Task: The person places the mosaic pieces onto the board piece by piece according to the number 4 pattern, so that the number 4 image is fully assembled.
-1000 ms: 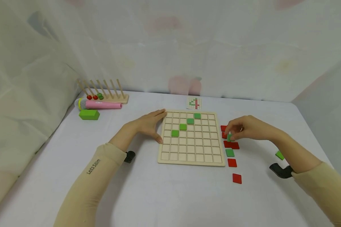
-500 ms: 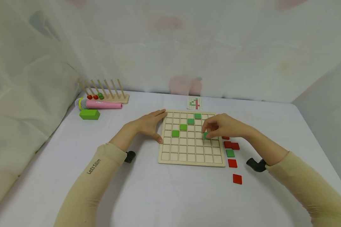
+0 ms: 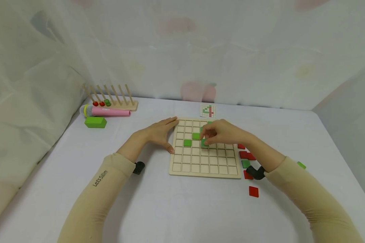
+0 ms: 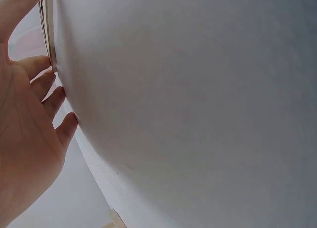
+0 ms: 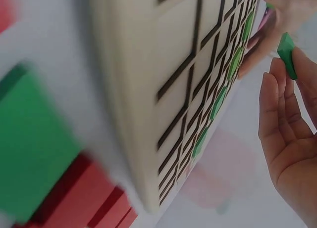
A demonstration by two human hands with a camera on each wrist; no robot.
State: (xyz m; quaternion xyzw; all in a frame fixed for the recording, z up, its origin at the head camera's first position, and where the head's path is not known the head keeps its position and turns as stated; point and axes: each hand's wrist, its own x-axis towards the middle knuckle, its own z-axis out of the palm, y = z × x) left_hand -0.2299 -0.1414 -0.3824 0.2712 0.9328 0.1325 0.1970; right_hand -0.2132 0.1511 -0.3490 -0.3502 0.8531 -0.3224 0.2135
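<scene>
In the head view, pinches a thin green square tile (image 3: 204, 143) between thumb and fingers of the right hand (image 3: 226, 131), over the middle of a pale wooden square grid board (image 3: 200, 158). Spreads the left hand (image 3: 158, 133) against the board's left edge, thumb nearer, fingertips at the far left corner. Has two bright green square tiles (image 3: 187, 142) set in cells left of the pinched tile. Beyond the board, has a small paper card (image 3: 208, 110) printed in red and green, lying on the white-covered worktop (image 3: 170, 209). To the right, has loose red square tiles (image 3: 253, 191) near the board. At the far left, has a pink-handled toy microphone (image 3: 109, 111) between a green block (image 3: 95, 122) and a wooden peg rack (image 3: 130, 106).

In the left wrist view, holds the grip spread, thumb well apart from the other fingers.

In the right wrist view, pinches the tile tilted, above the board and apart from it; shows four green tiles seated diagonally in cells.
</scene>
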